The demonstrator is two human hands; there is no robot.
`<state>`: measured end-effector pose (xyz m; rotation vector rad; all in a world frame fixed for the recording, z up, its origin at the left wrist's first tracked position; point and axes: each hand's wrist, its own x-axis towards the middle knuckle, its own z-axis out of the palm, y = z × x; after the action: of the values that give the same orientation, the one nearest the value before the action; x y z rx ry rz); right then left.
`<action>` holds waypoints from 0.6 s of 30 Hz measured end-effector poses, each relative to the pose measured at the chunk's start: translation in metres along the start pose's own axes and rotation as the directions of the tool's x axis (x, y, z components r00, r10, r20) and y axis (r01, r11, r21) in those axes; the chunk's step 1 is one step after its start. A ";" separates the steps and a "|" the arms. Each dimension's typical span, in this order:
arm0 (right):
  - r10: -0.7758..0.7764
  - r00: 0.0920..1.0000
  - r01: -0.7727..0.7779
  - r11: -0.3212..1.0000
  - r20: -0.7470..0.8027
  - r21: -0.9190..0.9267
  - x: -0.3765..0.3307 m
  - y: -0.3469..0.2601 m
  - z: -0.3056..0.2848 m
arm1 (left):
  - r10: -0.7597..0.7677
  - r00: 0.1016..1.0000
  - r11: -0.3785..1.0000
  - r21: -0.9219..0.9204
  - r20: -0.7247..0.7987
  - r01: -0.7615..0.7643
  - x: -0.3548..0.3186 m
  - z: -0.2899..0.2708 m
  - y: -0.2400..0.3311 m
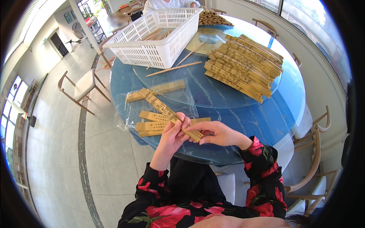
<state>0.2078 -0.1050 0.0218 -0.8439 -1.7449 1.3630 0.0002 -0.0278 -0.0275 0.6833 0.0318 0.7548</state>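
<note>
A long, narrow gold-brown paper sleeve (162, 107) with dark print slants between my hands above the near edge of the table. My left hand (173, 135) is closed around its lower half, thumb on top. At its near end (195, 135), the fingers of my right hand (219, 133) pinch it. I cannot see whether anything is inside. Beneath and beside my left hand lie several flat paper sleeves (149, 126) in a loose stack. Just beyond is a clear plastic bag (181, 99) with another sleeve (167, 88) at it.
Farther right, a large pile of printed sleeves (243, 64) covers part of the round blue table (228, 121). A white slotted basket (142, 55) holds thin wooden sticks (156, 35); another stick (173, 68) lies beside it. Across the table sits a person (169, 3). Wooden chairs (84, 86) stand around.
</note>
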 end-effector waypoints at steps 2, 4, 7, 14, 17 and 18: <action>-0.025 1.000 0.024 0.996 -0.016 -0.084 0.001 0.001 0.002 | -0.024 1.000 1.000 0.016 -0.003 0.024 0.000 -0.001 -0.002; -0.037 0.999 0.033 0.988 -0.029 -0.150 0.002 0.002 0.004 | -0.044 0.999 0.999 0.021 -0.013 0.044 -0.001 -0.003 -0.002; -0.074 0.994 0.059 0.983 -0.083 -0.175 0.001 0.000 0.009 | -0.057 0.998 0.998 0.020 -0.017 0.058 0.000 -0.004 0.000; -0.013 1.000 0.014 0.997 -0.015 0.082 0.003 0.003 0.008 | -0.027 0.999 0.994 0.104 -0.046 0.032 -0.003 0.002 0.003; 0.019 1.000 -0.016 0.982 -0.014 0.187 0.003 0.006 0.009 | -0.022 0.999 0.988 0.152 -0.048 0.030 -0.003 0.004 0.004; 0.004 1.000 0.004 0.962 -0.030 0.273 0.002 0.006 0.011 | -0.017 0.999 0.985 0.173 -0.049 0.025 -0.002 0.006 0.003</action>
<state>0.1973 -0.1069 0.0144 -0.7062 -1.4884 1.5399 -0.0019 -0.0306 -0.0214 0.8295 0.1491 0.7537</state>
